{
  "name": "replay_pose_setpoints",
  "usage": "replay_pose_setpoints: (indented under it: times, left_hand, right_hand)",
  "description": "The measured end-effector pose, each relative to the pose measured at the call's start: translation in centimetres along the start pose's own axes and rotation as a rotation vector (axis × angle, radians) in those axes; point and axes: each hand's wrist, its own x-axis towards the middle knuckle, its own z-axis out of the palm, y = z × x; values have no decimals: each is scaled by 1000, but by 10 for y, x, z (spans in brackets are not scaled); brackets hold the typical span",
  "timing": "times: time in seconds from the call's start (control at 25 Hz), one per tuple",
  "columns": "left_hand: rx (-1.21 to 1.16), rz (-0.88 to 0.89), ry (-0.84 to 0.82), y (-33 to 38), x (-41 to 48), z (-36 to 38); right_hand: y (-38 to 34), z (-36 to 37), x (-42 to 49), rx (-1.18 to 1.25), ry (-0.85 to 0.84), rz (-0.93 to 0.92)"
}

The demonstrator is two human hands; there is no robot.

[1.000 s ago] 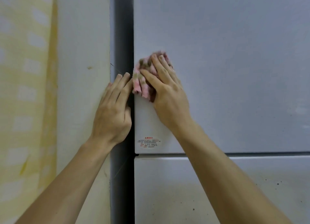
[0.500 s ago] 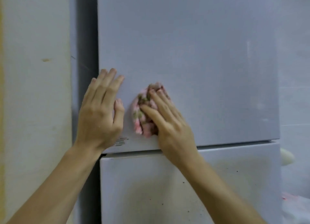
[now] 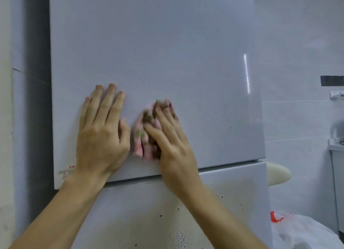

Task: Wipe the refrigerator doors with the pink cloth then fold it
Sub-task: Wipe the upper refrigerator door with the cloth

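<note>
**Right hand pressing the cloth to the upper door, open door surface lying out past its little-finger side**

The right hand [image 3: 173, 142] is lying with its fingers straight and a little spread, pressing down rather than gripping, and the pink cloth [image 3: 147, 137] is sitting trapped between those fingers and the upper refrigerator door [image 3: 167, 43]. Most of the wad is bulging out on the thumb side of the hand, with only a fringe showing beyond the fingertips. Its long axis is running up and down the door, roughly in line with the fingers.

The left hand [image 3: 102, 135] is lying flat just beside it, fingers straight and together, palm on the door and holding nothing. Its thumb is sitting very close to the cloth's edge, and I cannot tell whether they are touching. So the right hand is the one on the cloth, and I'm reading the left as bracing.

The cloth itself is looking bunched, not folded: pink ribbed tufts with dull brownish-green patches, soft and blurred.

Further out, a broad stretch of door is lying beyond the right hand's little-finger side and above its fingertips. Below both wrists, the lower refrigerator door [image 3: 149, 217] is showing dark specks, so I'm judging the wiping far from finished and the folding not yet begun.
</note>
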Motion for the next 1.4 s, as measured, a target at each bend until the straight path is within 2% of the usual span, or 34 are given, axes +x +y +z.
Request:
replay_pose_setpoints:
  times: [0.12, 0.2, 0.36, 0.48, 0.64, 0.76, 0.88, 0.96, 1.16, 1.28, 1.4]
  left_hand:
    - [1, -14, -10, 12, -3, 4]
    - [-1, -2, -16, 19, -2, 8]
    - [20, 3, -11, 29, 4, 14]
    - [54, -2, -25, 35, 5, 18]
    - [80, -28, -34, 40, 5, 22]
    - [65, -31, -53, 50, 6, 23]
    - [38, -1, -70, 61, 8, 27]
    - [21, 31, -89, 70, 11, 31]
    - [29, 39, -96, 88, 15, 42]
    - [29, 48, -101, 97, 14, 46]
    - [42, 81, -135, 107, 12, 50]
  right_hand:
    - [11, -19, -36, -45, -115, -108]
    - [31, -30, -19, -67, -128, -131]
    - [64, -43, 64, -74, 55, 83]
    - [63, -40, 77, -25, 88, 202]
    - [47, -34, 6, 29, 37, 96]
    - [51, -47, -49, 37, -84, -40]
    - [75, -69, -44, -5, -190, -167]
    - [94, -79, -11, 8, -118, -124]
    - [112, -83, 44, 66, 124, 190]
    - [96, -74, 3, 114, 103, 174]
    - [92, -80, -56, 122, -32, 95]
